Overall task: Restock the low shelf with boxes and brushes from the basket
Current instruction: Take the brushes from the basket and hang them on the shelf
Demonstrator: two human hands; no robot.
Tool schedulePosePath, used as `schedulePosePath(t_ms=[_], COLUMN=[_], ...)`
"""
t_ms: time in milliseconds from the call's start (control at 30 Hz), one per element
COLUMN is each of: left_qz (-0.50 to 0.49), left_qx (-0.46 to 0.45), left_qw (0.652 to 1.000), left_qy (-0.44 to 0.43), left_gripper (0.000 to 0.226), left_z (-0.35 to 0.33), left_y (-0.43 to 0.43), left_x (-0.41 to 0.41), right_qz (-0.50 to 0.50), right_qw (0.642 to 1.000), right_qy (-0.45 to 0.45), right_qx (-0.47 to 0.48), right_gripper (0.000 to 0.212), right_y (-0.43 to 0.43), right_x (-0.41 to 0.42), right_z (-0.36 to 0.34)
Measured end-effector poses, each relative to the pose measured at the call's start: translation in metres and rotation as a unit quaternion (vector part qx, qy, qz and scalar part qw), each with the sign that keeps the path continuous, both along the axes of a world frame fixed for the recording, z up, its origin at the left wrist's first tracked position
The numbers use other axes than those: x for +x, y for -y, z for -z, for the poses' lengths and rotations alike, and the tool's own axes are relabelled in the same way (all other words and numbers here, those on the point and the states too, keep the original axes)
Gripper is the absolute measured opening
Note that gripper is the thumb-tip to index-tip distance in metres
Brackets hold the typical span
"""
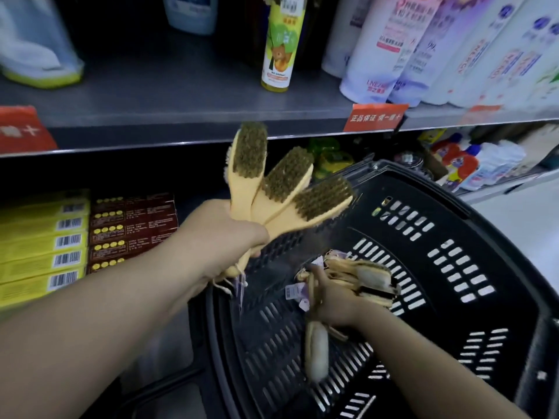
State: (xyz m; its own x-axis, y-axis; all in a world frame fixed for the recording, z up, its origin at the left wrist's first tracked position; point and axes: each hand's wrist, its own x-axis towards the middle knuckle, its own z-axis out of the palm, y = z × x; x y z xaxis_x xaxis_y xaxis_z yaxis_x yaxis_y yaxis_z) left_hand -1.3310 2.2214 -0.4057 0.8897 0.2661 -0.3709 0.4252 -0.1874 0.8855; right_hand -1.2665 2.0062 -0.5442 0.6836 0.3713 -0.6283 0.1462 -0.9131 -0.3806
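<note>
My left hand [225, 237] grips the handles of three wooden brushes [273, 189], which fan upward with their dark bristles facing me, in front of the low shelf. Inside the black basket [472, 225], my right hand [335, 300] holds a bundle of several more brushes [363, 276] with price tags on strings. One loose brush [316, 355] lies on the basket floor below that hand. On the low shelf stand stacks of yellow boxes [42, 243] and dark red boxes [130, 228].
The grey upper shelf [187, 98] carries a yellow spray can [279, 43], white and pink bottles [423, 46] and a bag at the left. Red price labels [373, 117] hang on its edge. Green packets [329, 158] and cleaner bottles [472, 164] sit behind the basket.
</note>
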Motion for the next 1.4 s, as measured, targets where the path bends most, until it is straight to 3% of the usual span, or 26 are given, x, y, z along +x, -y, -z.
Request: schedulePosePath(t_ms=[133,200,300,367,467,700,933,1067,1133,1300,1400], left_qz=[-0.054,-0.073,-0.106,-0.119,-0.137,-0.159,-0.137,-0.124,-0.119,-0.183,-0.22], left_qx=[-0.014,-0.034,-0.064,-0.081,-0.106,-0.114,-0.203,-0.273,-0.316,-0.347,-0.35], left_qw=[0.998,0.997,0.992,0.99,0.985,0.981,0.968,0.95,0.937,0.918,0.909], left_qy=[0.021,0.002,-0.008,-0.011,-0.005,-0.009,-0.061,-0.087,-0.092,-0.066,-0.056], left_gripper=[0.012,0.012,0.005,0.007,0.012,0.014,0.014,0.013,0.016,0.029,0.017], left_z=[-0.001,-0.001,0.003,0.007,0.011,0.016,0.016,0.016,0.016,0.023,0.027], left_y=[-0.022,-0.03,-0.034,-0.033,-0.032,-0.025,0.009,0.014,0.011,-0.022,-0.047], left_x=[-0.005,-0.009,-0.019,-0.025,-0.031,-0.038,-0.051,-0.059,-0.066,-0.08,-0.084], right_qz=[0.165,0.222,0.334,0.413,0.469,0.466,0.394,0.36,0.352,0.308,0.285], right_qw=[0.955,0.916,0.839,0.792,0.729,0.686,0.742,0.77,0.78,0.809,0.852], right_qy=[0.102,0.176,0.236,0.175,-0.001,-0.198,-0.2,-0.199,-0.218,-0.264,-0.252], right_qx=[0.224,0.284,0.359,0.413,0.499,0.523,0.505,0.488,0.47,0.425,0.359], right_gripper=[0.033,0.023,0.029,0.031,0.028,0.027,0.047,0.028,0.034,0.043,0.043], right_y=[-0.002,-0.004,-0.002,-0.001,-0.005,-0.003,-0.004,-0.034,-0.055,-0.105,-0.125], right_x=[-0.003,-0.016,-0.034,-0.047,-0.066,-0.094,-0.115,-0.124,-0.127,-0.131,-0.131], right_z=[-0.076,-0.104,-0.129,-0.138,-0.139,-0.152,-0.177,-0.181,-0.181,-0.17,-0.16])
